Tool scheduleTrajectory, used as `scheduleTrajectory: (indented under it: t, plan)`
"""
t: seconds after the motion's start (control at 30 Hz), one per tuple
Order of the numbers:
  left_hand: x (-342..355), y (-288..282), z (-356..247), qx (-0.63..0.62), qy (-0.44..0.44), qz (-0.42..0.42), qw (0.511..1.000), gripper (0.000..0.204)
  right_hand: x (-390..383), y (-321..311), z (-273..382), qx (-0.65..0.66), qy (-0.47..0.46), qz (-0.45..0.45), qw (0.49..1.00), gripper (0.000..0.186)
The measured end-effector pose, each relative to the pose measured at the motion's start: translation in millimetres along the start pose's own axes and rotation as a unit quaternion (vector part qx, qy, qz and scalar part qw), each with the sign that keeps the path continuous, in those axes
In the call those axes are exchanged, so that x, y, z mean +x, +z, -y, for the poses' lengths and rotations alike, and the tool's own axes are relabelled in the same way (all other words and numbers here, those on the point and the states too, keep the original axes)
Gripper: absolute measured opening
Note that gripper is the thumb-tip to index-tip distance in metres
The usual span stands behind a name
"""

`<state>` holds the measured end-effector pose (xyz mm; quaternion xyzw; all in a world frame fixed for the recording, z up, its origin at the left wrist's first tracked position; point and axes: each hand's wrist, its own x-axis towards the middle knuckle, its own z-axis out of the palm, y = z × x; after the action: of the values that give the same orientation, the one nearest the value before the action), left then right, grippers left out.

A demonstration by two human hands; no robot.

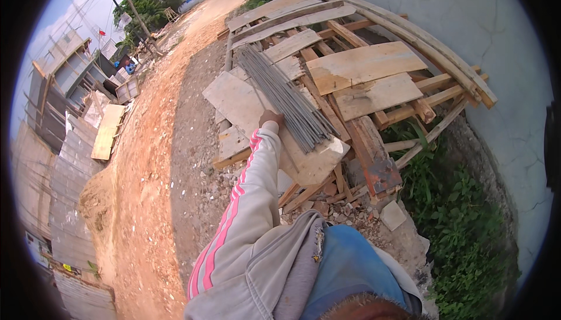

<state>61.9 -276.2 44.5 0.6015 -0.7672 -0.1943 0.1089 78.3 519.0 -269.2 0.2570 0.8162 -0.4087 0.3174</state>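
My left hand (272,118), at the end of a pale sleeve with pink stripes, is closed round a thin grey steel rod (288,160) at the left side of a long bundle of similar rods (300,127). The bundle lies lengthwise on pale, stained boards (224,95), which rest on a rough heap of timber. Exactly how many rods my fingers hold is hidden by the hand. My right hand does not show.
Planks (365,66) and long beams (426,39) lean along a cracked pale wall (491,104). Weeds (467,232) and rubble (333,209) lie below. A dirt track (146,191) runs along the left, past corrugated sheets (76,185), poles and a distant person (128,67).
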Motion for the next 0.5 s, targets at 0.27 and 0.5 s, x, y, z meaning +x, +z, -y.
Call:
scheduleTrajectory:
  t: [0.27,0.5]
  plan:
    - [23.7,8.3,58.8,-0.623,-0.106,0.048,0.773,0.024,-17.7,6.3,7.0,0.022,-0.016,-0.01,1.0,0.033]
    - [-47.1,-28.0,52.7,-0.601,-0.027,0.063,0.796,0.027,-55.5,11.7,38.5,0.243,-0.195,-0.117,0.943,0.033]
